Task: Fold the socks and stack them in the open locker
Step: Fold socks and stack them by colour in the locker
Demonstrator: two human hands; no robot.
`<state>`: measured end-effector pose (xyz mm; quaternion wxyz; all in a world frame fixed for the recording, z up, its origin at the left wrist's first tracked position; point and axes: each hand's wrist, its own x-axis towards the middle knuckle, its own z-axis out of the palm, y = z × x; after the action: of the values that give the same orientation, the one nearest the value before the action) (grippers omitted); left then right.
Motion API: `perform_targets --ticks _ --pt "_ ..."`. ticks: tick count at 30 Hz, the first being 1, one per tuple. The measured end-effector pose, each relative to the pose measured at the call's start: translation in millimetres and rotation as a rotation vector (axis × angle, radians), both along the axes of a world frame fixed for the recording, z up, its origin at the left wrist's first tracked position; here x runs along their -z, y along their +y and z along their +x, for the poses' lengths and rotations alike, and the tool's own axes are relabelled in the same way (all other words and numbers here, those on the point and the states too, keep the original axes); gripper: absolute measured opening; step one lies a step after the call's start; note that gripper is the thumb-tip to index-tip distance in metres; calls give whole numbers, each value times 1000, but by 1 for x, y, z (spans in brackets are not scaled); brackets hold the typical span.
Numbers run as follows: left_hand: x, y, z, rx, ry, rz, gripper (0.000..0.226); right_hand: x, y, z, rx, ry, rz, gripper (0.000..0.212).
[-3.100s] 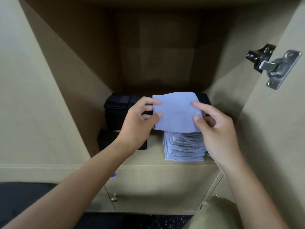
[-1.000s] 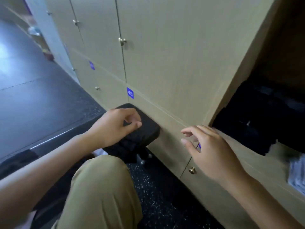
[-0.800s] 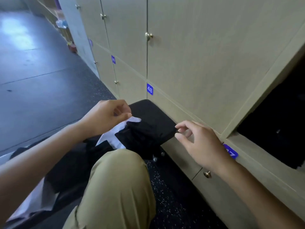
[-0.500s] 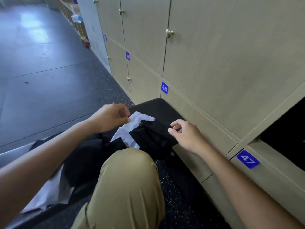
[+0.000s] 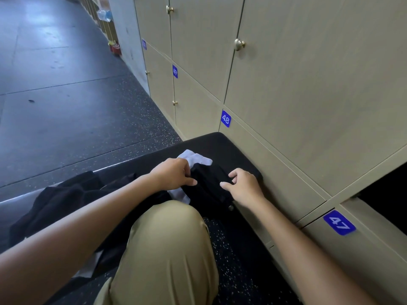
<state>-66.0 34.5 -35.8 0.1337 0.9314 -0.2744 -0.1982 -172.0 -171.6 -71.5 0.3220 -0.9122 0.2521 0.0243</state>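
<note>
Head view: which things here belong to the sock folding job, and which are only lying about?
Job: black sock, held by left hand and right hand; white sock; heap of dark socks; open locker.

Lying about: black bench; red container; plastic bottle.

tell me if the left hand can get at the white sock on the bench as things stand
Probably yes. The left hand already lies against the white sock; only the black sock covers its middle, leaving both ends bare.
</note>
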Motion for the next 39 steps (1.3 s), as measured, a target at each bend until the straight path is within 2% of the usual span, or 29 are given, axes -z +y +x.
perform_targets --ticks 5,12,18,21,23,27,31,35,39 --pt "3 3 0 15 15 -72 22 -5 1 -3 46 -85 33 25" --pt "-24 11 -3 65 54 -371 20 -49 -15 -30 150 -304 228 14" --pt "-54 5 -15 204 328 -665 11 -94 -35 -79 184 -498 406 6" --pt "-67 -6 -27 170 394 -756 3 -112 -46 -109 191 -557 429 6" --pt "-75 -18 -39 141 434 -802 6 -120 -52 -127 196 -581 454 7" --pt "-84 -47 -66 68 480 -881 25 -128 -62 -158 231 -626 491 10" --pt "-84 -77 -82 7 279 -854 49 -127 -74 -186 287 -667 528 17" --pt "-87 -110 -95 80 274 -816 32 -124 -92 -215 331 -694 446 15" --pt "-94 -132 -113 185 288 -822 26 -126 -111 -243 365 -735 390 18"
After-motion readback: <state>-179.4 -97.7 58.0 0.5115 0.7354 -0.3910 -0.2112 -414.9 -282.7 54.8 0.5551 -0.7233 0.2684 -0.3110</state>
